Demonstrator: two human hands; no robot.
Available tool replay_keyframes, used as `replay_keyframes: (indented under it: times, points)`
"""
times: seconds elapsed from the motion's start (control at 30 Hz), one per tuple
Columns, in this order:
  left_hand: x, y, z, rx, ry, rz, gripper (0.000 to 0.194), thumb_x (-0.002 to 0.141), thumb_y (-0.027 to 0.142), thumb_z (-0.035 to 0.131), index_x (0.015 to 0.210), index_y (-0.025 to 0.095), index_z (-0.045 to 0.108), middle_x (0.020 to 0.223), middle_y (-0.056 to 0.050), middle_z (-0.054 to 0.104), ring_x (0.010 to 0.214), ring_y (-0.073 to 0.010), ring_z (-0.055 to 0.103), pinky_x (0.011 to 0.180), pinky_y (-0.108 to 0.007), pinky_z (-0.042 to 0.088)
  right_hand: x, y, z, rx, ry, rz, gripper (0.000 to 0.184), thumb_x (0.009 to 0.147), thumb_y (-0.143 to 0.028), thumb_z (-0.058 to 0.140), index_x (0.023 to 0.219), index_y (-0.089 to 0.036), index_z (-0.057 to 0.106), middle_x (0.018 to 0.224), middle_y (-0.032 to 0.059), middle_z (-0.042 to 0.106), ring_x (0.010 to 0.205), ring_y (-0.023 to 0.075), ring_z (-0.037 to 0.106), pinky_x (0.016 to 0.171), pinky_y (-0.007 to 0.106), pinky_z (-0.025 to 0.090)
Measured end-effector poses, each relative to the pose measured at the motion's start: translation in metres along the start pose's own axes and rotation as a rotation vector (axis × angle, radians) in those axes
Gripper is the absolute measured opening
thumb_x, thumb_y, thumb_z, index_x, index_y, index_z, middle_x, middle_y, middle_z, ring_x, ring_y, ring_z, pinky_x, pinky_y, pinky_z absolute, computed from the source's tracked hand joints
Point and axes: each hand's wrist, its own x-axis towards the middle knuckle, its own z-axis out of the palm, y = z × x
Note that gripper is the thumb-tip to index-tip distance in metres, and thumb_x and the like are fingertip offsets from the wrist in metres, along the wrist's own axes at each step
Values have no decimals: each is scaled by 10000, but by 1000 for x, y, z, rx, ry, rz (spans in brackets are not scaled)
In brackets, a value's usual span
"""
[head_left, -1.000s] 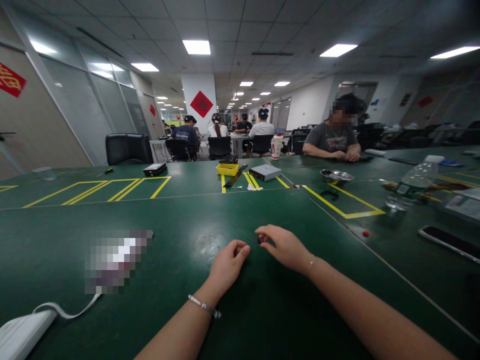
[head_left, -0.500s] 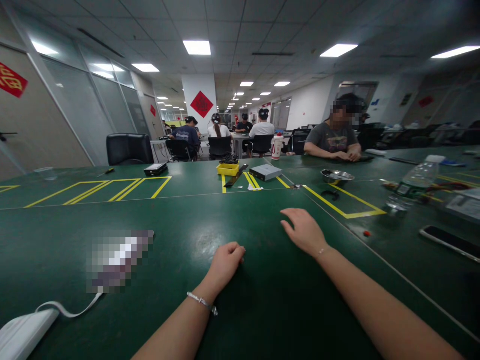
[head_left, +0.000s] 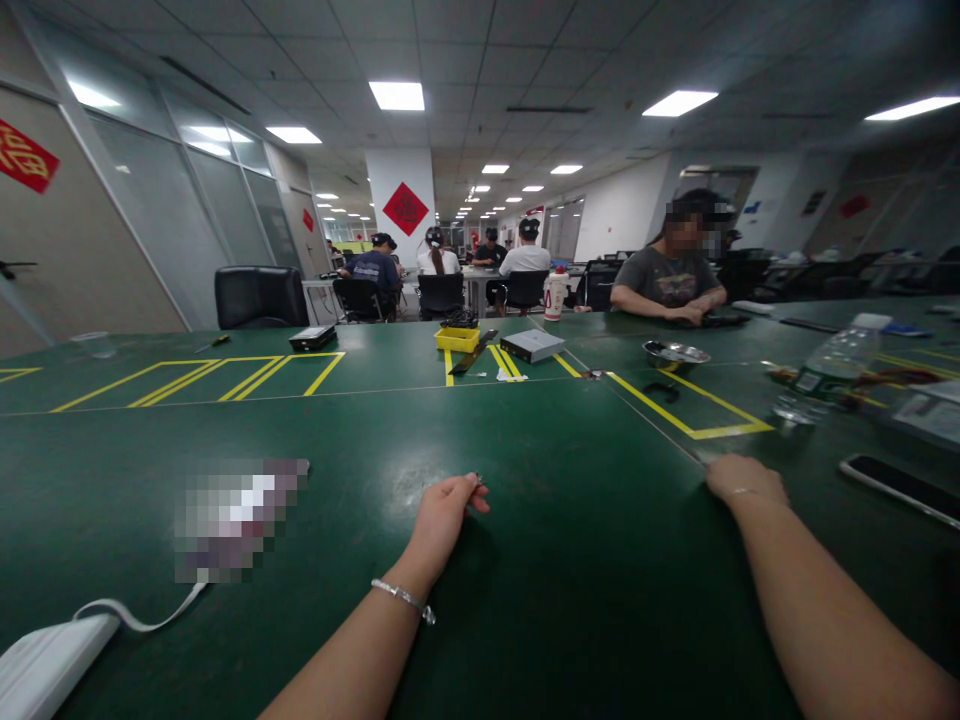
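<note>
My left hand rests on the green table just left of centre. Its fingers are curled into a pinch around a tiny shiny thing that I cannot make out. My right hand lies far out to the right, close to the seam between two table tops. I see it from the back, with its fingers tucked under and hidden. It covers the spot where a small red thing lay earlier, and that thing is out of sight now.
A black phone lies right of my right hand, beyond it a clear bottle on its side and a metal bowl. A yellow tray and grey box sit mid-table. A white device is bottom left. A person sits opposite.
My right hand has swept from beside the left hand out to the right and now covers the small red thing. The left hand has stayed put and tightened its pinch.
</note>
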Motion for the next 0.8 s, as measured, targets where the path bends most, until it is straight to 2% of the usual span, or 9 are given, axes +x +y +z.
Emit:
replay_keyframes:
  times: [0.1, 0.23, 0.33, 0.4, 0.47, 0.53, 0.63, 0.7, 0.8]
  points:
    - [-2, 3, 0, 6, 7, -25, 356, 731, 445, 487, 739, 141, 671, 749, -65, 691, 749, -186, 590, 628, -263, 400, -4, -4, -8, -70, -94, 112, 173, 665, -76, 495, 626, -46, 662, 788, 312, 588, 773, 342, 584, 570, 403, 381]
    - [-3, 4, 0, -31, 11, -33, 351, 730, 442, 503, 821, 145, 667, 809, -69, 699, 808, -196, 593, 651, -273, 404, -9, -18, -19, -87, -149, 82, 191, 685, -94, 481, 719, -79, 668, 871, 261, 608, 802, 302, 584, 596, 371, 392]
    - [-3, 3, 1, -39, 17, -31, 340, 725, 433, 518, 850, 152, 664, 820, -67, 700, 816, -198, 597, 650, -276, 406, -23, -51, -20, 43, -154, -47, 165, 696, -175, 519, 773, -150, 663, 875, 148, 636, 792, 239, 580, 647, 336, 402]
    - [-3, 3, 1, -46, 17, -30, 315, 714, 407, 543, 868, 158, 658, 827, -62, 699, 814, -194, 599, 645, -270, 406, -43, -87, -18, 323, -203, -147, 143, 685, -211, 548, 768, -163, 654, 788, 86, 642, 718, 187, 573, 660, 308, 408]
    - [-3, 3, 2, -68, 13, -23, 294, 690, 362, 584, 898, 163, 647, 839, -56, 694, 791, -178, 598, 644, -258, 405, -72, -126, -14, 712, -368, -191, 130, 652, -212, 583, 749, -154, 647, 681, 45, 624, 635, 141, 553, 648, 279, 415]
    - [-2, 0, 2, -104, 14, -1, 290, 657, 304, 624, 911, 164, 637, 834, -46, 686, 754, -156, 591, 651, -246, 404, -107, -161, -12, 1041, -637, -196, 141, 594, -158, 623, 733, -147, 644, 700, 30, 626, 628, 109, 542, 656, 257, 418]
    - [1, -5, 3, -149, 16, 52, 250, 613, 231, 654, 853, 163, 642, 767, -20, 666, 688, -124, 572, 648, -227, 402, -154, -193, -10, 1327, -1005, -168, 204, 532, -129, 685, 733, -133, 652, 775, 39, 643, 658, 87, 547, 684, 238, 421]
    - [4, -9, 3, -152, 10, 75, 223, 596, 205, 658, 815, 163, 642, 697, 4, 640, 622, -105, 549, 610, -214, 394, -173, -202, -10, 1416, -1129, -125, 225, 527, -139, 712, 745, -123, 657, 766, 44, 647, 639, 76, 545, 669, 227, 425]
    - [5, -11, 3, -112, 20, 92, 207, 586, 203, 662, 788, 161, 638, 612, 28, 594, 553, -93, 509, 562, -207, 376, -185, -204, -7, 1499, -1188, -55, 242, 542, -159, 730, 770, -121, 659, 710, 34, 642, 582, 61, 532, 603, 207, 425]
